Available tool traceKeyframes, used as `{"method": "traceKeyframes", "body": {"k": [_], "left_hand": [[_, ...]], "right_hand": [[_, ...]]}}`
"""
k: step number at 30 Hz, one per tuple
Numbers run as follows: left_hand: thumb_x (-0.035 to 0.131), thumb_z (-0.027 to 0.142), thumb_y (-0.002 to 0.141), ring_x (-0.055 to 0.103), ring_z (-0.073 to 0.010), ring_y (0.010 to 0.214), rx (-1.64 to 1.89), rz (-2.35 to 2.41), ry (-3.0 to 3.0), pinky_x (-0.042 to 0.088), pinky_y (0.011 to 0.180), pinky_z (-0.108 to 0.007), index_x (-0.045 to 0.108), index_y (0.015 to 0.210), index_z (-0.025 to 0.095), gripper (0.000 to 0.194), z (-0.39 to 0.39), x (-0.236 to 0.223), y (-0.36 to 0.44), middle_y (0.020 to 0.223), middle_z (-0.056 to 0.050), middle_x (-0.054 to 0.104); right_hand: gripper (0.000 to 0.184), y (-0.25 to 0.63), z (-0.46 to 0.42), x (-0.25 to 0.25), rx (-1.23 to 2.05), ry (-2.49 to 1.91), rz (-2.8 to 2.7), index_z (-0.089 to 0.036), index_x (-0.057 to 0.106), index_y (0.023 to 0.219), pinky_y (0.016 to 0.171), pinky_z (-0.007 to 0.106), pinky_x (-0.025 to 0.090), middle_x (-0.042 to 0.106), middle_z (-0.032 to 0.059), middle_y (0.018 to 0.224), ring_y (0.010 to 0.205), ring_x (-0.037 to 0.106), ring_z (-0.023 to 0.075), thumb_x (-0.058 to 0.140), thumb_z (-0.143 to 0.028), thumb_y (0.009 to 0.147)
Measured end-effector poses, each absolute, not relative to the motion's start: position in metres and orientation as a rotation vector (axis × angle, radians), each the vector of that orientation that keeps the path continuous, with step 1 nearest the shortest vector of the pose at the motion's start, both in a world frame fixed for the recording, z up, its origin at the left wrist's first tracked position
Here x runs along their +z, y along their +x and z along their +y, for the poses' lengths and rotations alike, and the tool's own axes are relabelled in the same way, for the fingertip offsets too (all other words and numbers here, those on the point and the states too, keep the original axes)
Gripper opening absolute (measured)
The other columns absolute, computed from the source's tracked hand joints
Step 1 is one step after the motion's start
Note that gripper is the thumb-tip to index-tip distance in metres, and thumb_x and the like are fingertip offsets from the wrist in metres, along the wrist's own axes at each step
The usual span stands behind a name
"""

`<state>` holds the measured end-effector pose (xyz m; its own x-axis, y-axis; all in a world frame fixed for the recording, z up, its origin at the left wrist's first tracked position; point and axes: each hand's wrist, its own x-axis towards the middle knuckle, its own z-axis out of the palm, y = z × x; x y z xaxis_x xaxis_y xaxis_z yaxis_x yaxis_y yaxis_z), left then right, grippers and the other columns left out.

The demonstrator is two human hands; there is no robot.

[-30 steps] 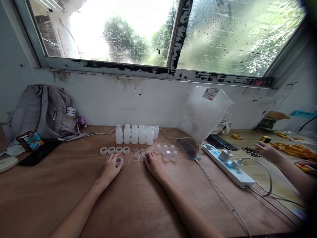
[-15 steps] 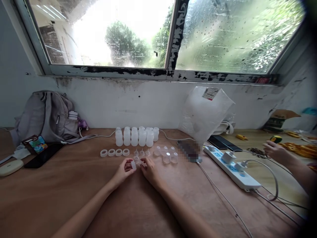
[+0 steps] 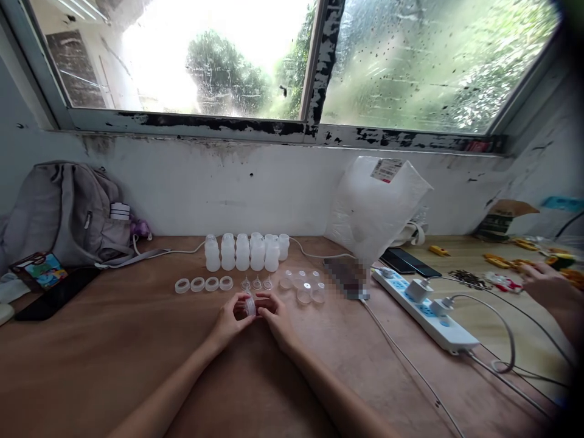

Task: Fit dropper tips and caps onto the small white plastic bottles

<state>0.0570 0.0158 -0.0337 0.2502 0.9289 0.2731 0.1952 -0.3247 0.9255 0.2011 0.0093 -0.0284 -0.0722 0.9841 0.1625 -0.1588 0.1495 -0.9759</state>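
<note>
My left hand is closed round a translucent white bottle collar ring, held on edge just above the table. My right hand meets it from the other side, fingers curled and fingertips at the ring; what they pinch is hidden. Just beyond my fingers stand clear bottle teats. To their left, several more collar rings lie in a row. Clear domed caps are grouped to the right of the teats. Behind everything, frosted baby bottles stand upright in a cluster.
A white power strip with plugs and cables lies to the right, near a blurred-out device and dark phones. A plastic bag leans on the wall. At left are a grey backpack and another person's hand shows far right.
My right hand has come up against the collar ring in my left hand, and the ring has turned slightly. The front teat no longer shows separately. The other person's hand moved right; the view shifted slightly.
</note>
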Motion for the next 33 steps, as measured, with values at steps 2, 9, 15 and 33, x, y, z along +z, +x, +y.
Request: {"method": "traceKeyframes", "body": {"k": [2,9,15,33], "left_hand": [[0.065,0.028,0.064,0.058,-0.0198,0.089,1.142,1.101,1.785,0.045,0.082,-0.034,0.052,0.097,0.019,0.036,0.011,-0.03,0.054,0.098,-0.007,0.06],[0.058,0.027,0.071,0.052,-0.0208,0.1,1.115,0.954,1.906,0.04,0.087,-0.034,0.049,0.105,0.021,0.036,0.0,-0.017,0.05,0.106,-0.007,0.057],[0.054,0.028,0.073,0.052,-0.0185,0.087,1.104,1.138,2.016,0.042,0.077,-0.032,0.048,0.11,0.023,0.038,-0.004,-0.012,0.052,0.102,-0.007,0.052],[0.05,0.02,0.071,0.057,-0.0141,0.067,1.08,1.219,1.74,0.044,0.063,-0.024,0.052,0.099,0.019,0.028,-0.002,-0.02,0.054,0.082,-0.002,0.063]], "right_hand": [[0.02,0.202,0.011,-0.027,1.287,-0.923,-1.125,-0.017,0.054,0.083,0.058,0.023,0.045,0.06,-0.0003,0.071,0.065,0.057,0.0127,0.056,-0.014,0.063],[0.024,0.205,0.009,-0.023,1.583,-0.863,-1.034,-0.014,0.06,0.087,0.048,0.02,0.04,0.06,0.0027,0.074,0.058,0.053,0.0105,0.062,-0.026,0.066],[0.022,0.205,0.003,-0.019,1.663,-0.809,-0.987,-0.012,0.063,0.084,0.05,0.022,0.043,0.061,0.005,0.074,0.056,0.054,0.011,0.062,-0.025,0.066],[0.023,0.197,0.002,-0.027,1.333,-0.979,-1.344,-0.017,0.054,0.087,0.051,0.024,0.047,0.06,-0.0003,0.068,0.054,0.056,0.0112,0.06,-0.026,0.066]]}}
